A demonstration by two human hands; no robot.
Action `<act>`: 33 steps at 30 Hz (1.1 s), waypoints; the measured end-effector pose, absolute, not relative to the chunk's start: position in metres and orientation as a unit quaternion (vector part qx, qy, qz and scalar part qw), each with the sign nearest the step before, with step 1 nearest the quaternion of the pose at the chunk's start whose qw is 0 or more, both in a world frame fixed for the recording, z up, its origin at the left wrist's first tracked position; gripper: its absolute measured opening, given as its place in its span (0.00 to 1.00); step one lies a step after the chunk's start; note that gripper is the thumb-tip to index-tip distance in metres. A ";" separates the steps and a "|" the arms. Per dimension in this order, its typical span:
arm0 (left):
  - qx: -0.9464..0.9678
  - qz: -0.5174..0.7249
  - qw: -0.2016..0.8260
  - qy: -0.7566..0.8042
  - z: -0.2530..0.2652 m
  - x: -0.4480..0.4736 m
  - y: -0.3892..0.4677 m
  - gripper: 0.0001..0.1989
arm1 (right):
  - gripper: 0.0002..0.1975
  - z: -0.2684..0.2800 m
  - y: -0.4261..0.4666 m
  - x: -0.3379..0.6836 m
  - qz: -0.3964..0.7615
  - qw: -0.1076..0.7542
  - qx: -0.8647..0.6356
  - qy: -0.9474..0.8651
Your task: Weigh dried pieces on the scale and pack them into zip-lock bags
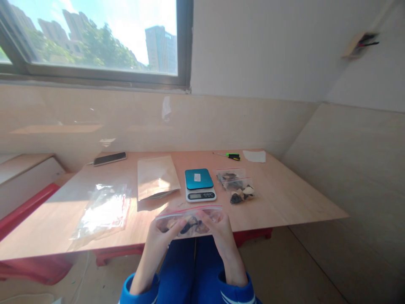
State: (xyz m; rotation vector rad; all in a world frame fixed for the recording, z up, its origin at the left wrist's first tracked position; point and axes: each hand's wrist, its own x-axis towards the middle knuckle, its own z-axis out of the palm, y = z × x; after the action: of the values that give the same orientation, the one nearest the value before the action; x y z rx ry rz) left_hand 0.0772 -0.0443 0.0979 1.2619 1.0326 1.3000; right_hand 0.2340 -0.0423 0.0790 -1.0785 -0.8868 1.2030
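Observation:
Both hands hold one clear zip bag (pixel 190 229) with a red seal line along its top, just over the table's near edge. Dark and tan dried pieces show through the plastic. My left hand (pixel 164 233) grips the bag's left side, thumb across the front. On the right side, my right hand (pixel 219 228) pinches it the same way. Straight beyond the bag stands a digital kitchen scale (pixel 201 196) with a blue plate and nothing but a small white label on it. Right of the scale lie filled zip bags (pixel 233 180) holding similar dark and tan pieces.
Flat empty clear bags (pixel 103 210) lie at the left, beside a large pouch (pixel 158 177). A phone (pixel 110 158) rests at the back left. Screwdrivers (pixel 232 156) and a white paper (pixel 255 156) lie at the back right. Red stools (pixel 118 252) stand below the table.

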 end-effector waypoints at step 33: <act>0.583 0.552 0.356 0.478 0.099 0.077 -0.050 0.08 | 0.07 0.111 -0.063 0.244 0.081 0.533 -0.503 -0.676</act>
State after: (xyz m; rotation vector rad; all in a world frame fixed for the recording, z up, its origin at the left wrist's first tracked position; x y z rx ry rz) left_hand 0.0771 -0.0504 0.0987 1.5050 1.2354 1.4269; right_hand 0.2438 -0.0630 0.1111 -1.1990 -1.6117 0.1922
